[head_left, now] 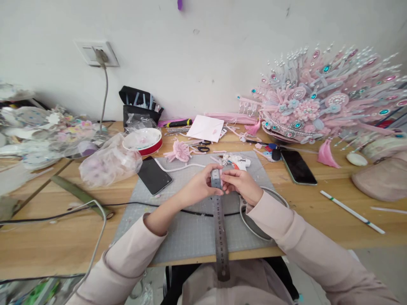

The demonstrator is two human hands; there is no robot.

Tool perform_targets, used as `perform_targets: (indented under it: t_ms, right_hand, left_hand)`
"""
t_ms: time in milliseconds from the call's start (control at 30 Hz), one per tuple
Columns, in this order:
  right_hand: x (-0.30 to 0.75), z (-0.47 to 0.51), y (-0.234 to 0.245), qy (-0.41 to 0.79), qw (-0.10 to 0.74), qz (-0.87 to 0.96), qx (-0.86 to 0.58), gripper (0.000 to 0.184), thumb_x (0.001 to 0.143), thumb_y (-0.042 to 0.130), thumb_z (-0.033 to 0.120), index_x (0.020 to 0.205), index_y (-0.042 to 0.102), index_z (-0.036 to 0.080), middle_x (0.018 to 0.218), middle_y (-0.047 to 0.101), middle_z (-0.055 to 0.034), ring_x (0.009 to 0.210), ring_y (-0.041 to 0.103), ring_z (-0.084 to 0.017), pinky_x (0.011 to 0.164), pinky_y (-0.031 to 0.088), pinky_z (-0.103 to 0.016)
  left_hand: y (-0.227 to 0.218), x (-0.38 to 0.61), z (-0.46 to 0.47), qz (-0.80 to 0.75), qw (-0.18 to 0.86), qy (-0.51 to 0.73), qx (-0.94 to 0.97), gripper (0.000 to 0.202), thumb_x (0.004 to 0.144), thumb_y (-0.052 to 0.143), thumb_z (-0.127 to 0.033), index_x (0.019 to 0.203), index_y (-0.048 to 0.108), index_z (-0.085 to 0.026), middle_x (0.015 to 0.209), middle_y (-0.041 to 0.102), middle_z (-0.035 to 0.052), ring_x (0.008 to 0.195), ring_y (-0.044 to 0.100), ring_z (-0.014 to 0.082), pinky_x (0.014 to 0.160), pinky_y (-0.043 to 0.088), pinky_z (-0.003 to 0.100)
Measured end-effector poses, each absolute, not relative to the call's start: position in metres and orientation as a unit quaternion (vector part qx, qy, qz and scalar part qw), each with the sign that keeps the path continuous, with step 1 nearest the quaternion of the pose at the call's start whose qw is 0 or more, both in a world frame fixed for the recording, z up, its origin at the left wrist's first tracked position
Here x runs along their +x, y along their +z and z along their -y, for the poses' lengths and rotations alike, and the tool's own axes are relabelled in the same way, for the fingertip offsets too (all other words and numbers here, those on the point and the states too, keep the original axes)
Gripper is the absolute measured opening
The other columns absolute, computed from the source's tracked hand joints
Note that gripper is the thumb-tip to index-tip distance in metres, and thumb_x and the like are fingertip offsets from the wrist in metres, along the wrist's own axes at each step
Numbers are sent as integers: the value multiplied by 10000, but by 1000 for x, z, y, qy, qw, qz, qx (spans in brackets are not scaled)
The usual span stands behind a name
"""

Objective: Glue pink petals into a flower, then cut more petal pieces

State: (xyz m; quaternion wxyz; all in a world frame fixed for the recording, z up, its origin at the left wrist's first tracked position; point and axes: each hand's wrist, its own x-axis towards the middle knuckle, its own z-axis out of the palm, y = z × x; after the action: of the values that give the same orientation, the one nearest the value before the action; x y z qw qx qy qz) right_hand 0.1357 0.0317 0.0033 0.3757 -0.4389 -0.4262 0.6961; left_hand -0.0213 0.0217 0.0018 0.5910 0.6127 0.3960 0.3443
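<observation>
Pale pink sleeves (127, 264) are reaching in from the near edge, both forearms converging over the worktable (63, 241). Steel ruler (220, 237): its upper end is standing between the two hands above a grey cutting mat (187, 228), its lower end is projecting past the table edge over the person's lap. Left hand (203, 183) is grasping that upper end, thumb on the near side, fingers curling over the far side. Right hand (240, 184) is bringing its fingertips together at the ruler's right edge, where a bit of pink is showing; cannot tell what exactly they are pinching.

Around the hands: a black cable (136, 203) is running across the mat and passing under the ruler. A round, pale-rimmed object (282, 197) is lying partly beneath the right forearm. Just beyond the right hand, a white-and-orange glue gun (243, 163) is resting. Left of the hands, a white cord (182, 168) is curving near a dark phone (154, 176).

Farther out: a fluffy pink flower (178, 151) is sitting near black-handled scissors (204, 148); a second phone (299, 167) is lying to the right. At the back right, a large jewelled pink-and-blue headpiece (305, 103) is spreading its beaded spikes. Opposite, a red-sided roll (149, 149) is leaning by a clear plastic bag (110, 165).
</observation>
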Motion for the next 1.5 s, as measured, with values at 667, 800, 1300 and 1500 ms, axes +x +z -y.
perform_targets:
  t_ms: [667,800,1300,1500]
  right_hand:
    - [134,-28,6,648,350,499,-457,189,675,620,329,670,574,146,668,648,5,350,488,-33,307,348,-152]
    - [134,-27,6,619,346,526,-471,192,694,589,339,672,557,151,550,602,37,292,404,-19,284,276,-149]
    - [131,-23,0,634,335,543,-436,266,653,646,368,787,592,144,640,639,11,331,347,-11,324,226,-169]
    - [131,-23,4,638,334,544,-431,253,640,663,368,750,593,151,605,624,24,340,334,-11,331,216,-172]
  left_hand:
    - [-1,-34,-30,-517,331,324,720,239,693,608,-265,920,622,-193,1157,465,84,1033,489,211,844,413,331]
    - [5,-28,-28,-472,386,344,714,201,786,499,-321,790,631,-171,911,607,61,905,544,182,798,416,301]
    - [19,-22,-20,-487,555,463,490,214,679,642,-351,691,588,-144,597,519,-42,537,419,67,546,316,205]
    - [18,-21,-20,-453,583,484,471,245,657,665,-372,732,607,-147,633,537,-33,553,417,68,554,320,205]
